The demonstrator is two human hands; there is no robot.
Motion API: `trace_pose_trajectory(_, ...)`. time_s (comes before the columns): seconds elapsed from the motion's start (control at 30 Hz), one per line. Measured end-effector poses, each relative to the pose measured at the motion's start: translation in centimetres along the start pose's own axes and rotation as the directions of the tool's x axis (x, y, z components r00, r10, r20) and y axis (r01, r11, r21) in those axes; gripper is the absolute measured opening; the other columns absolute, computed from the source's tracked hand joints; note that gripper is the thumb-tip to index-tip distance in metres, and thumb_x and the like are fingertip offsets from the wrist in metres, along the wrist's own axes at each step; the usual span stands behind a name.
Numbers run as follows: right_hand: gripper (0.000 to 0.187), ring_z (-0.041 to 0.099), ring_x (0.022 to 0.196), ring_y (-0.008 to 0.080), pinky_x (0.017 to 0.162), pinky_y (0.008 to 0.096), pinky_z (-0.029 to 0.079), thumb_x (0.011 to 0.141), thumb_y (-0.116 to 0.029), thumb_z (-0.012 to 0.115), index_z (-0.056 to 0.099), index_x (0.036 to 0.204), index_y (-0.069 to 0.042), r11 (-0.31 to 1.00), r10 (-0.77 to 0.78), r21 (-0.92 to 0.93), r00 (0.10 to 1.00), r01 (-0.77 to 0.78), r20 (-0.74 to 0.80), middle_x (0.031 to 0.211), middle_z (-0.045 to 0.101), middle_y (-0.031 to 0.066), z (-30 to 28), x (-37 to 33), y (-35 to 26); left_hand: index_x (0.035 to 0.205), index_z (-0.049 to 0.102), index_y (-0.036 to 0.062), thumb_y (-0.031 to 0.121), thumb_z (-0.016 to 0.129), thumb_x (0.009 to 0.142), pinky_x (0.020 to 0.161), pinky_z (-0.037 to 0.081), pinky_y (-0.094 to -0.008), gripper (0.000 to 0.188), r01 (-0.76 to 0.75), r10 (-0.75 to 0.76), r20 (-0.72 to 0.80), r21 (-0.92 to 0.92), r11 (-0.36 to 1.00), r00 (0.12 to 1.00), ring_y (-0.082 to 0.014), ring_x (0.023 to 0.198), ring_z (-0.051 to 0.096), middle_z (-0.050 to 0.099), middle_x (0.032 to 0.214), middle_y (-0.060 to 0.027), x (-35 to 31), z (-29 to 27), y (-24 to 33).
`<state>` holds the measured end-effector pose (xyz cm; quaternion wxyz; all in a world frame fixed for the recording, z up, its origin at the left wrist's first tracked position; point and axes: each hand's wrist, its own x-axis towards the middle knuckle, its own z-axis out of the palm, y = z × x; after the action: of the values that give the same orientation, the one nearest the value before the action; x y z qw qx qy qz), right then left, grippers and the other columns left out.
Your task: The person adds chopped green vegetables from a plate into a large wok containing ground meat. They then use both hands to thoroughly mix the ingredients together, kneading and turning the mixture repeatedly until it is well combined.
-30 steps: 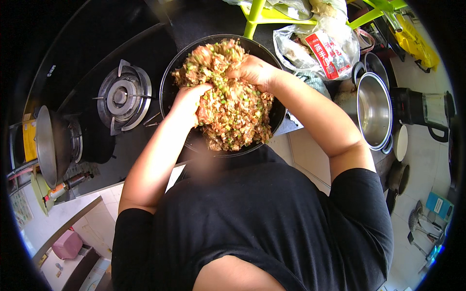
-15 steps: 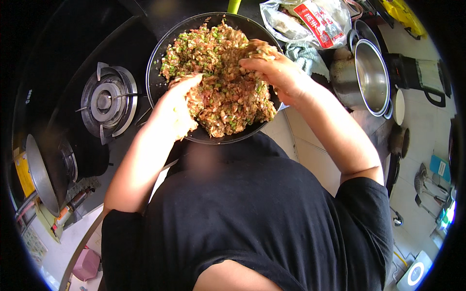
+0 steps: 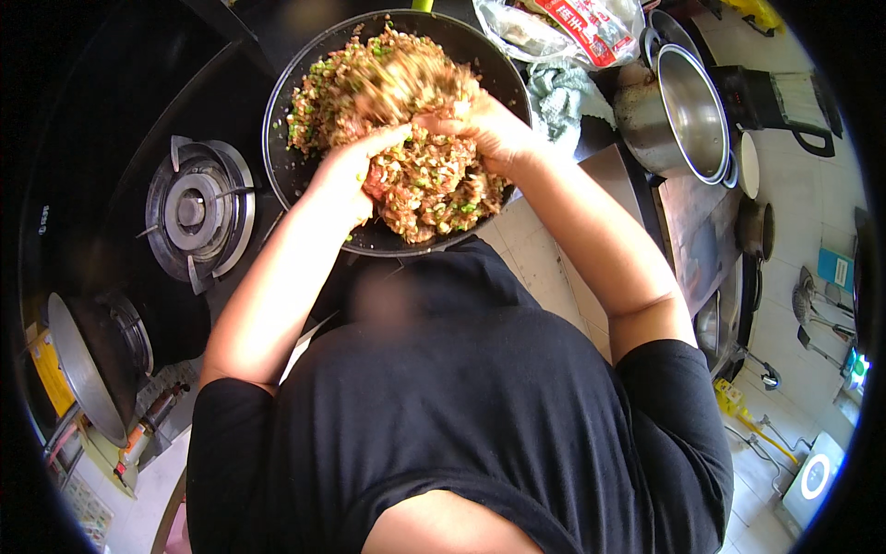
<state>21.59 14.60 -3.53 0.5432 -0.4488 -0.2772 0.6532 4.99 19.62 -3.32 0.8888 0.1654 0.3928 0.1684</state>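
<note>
A dark round pan with a green handle holds a chunky minced meat mixture flecked with green bits. My left hand cups the mixture's left side, thumb stretched over it and the other fingers largely buried. From the right, my right hand has its fingers curled into the mixture, close to the left thumb. Bits of meat stick to both hands. Between and beyond them, part of the mixture is smeared by motion.
A gas burner lies left of the pan, with a wok nearer me. To the right are a crumpled cloth, a plastic bag, a steel pot and a black-handled appliance. Ladles hang along the right wall.
My right hand has come down and left, nearer my left hand, pressing into the mixture. My left hand has moved slightly right. The whole view has shifted a little.
</note>
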Motion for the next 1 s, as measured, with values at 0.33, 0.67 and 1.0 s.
trace_pose_trajectory(0.33, 0.019, 0.053, 0.066, 0.0118, 0.062, 0.0266, 0.044, 0.069, -0.009, 0.054, 0.057, 0.087, -0.002, 0.592, -0.422, -0.695, 0.892, 0.408, 0.164, 0.076, 0.059, 0.0057, 1.6, 2.9, -5.3, 0.101, 0.055, -0.0059, 0.000, 0.057, 0.075, 0.058, 0.053, -0.0283, 0.026, -0.530, 0.555, -0.062, 0.227, 0.817, 0.830, -0.0201, 0.072, 0.063, 0.062, 0.088, -0.0148, -2.0, 2.8, 2.4)
trace_pose_trajectory(0.67, 0.034, 0.052, 0.070, 0.0071, 0.059, 0.0232, 0.043, 0.073, -0.022, 0.068, 0.057, 0.100, -0.005, 0.629, 0.124, -0.776, 0.991, -0.041, 0.049, 0.079, 0.059, 0.0010, 0.2, 3.8, -8.2, 0.109, 0.049, 0.0018, 0.019, 0.053, 0.082, 0.061, 0.051, -0.0338, 0.032, -0.311, 0.330, -0.280, 0.109, 0.944, 0.902, -0.0230, 0.082, 0.061, 0.059, 0.095, -0.0145, -4.9, 1.7, -0.7)
trace_pose_trajectory(1.0, 0.059, 0.054, 0.100, 0.0190, 0.087, 0.0349, 0.044, 0.068, -0.026, 0.073, 0.047, 0.116, -0.004, 0.826, 0.507, -0.439, 0.806, -0.354, 0.305, 0.109, 0.056, 0.0101, -1.7, 8.9, -2.8, 0.120, 0.044, 0.0061, 0.038, 0.045, 0.085, 0.091, 0.038, -0.0482, 0.047, -0.190, 0.208, 0.009, -0.371, 0.909, 0.978, -0.0280, 0.107, 0.050, 0.052, 0.116, -0.0118, 1.8, -3.6, -2.1)
